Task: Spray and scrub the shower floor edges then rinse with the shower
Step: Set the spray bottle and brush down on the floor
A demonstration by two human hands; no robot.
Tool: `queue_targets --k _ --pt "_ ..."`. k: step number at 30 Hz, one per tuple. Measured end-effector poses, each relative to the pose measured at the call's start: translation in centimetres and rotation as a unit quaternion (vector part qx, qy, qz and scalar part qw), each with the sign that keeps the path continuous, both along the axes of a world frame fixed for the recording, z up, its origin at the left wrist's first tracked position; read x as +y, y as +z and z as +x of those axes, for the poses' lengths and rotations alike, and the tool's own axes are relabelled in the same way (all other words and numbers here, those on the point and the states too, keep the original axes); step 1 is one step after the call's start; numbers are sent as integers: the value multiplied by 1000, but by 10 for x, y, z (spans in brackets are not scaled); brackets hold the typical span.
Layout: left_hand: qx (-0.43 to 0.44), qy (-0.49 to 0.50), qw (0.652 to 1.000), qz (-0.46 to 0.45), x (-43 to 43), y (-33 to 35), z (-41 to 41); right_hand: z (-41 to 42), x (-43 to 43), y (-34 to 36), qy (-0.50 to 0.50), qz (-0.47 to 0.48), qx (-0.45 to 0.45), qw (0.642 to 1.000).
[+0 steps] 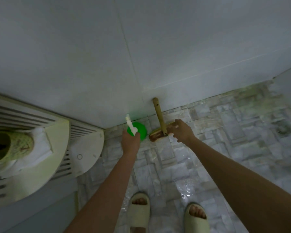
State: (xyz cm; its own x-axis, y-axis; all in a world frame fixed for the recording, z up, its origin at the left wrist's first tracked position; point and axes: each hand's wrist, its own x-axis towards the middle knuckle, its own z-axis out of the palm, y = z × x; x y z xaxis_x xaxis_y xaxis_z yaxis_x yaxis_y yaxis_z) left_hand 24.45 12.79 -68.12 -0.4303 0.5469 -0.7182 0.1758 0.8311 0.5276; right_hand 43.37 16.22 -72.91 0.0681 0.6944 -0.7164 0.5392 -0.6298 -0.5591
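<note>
- Green plastic spray bottle with white nozzle (139,130): left hand (130,142) fingers clamped round its neck, at the tiled floor's (225,148) wall edge.
- Wooden-handled scrub brush (162,124) just beside it; right hand (181,132) fingers apart, at its head.

The left hand (130,140) hid the spray bottle (139,130) neck; I couldn't tell whether the right hand (181,131) touched the brush (157,135); the lower edge cropped both slippers (139,211).

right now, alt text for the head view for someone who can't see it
A left hand grips a green spray bottle by the wall while the right hand reaches for a wooden scrub brush leaning there on wet floor tiles.
</note>
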Motion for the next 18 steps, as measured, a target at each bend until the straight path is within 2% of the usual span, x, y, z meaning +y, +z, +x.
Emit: queue_targets --k 6,10,14,18 --pt "-76 -76 994 -30 -28 123 38 50 -46 156 -129 -25 78 988" --pt "-111 -168 980 -4 -31 243 70 87 -69 289 -164 18 93 982" --pt "-109 -300 943 93 -21 365 108 131 -91 430 -187 96 41 977" --pt "-127 -426 872 205 -6 490 166 185 -126 556 -218 195 -48 955"
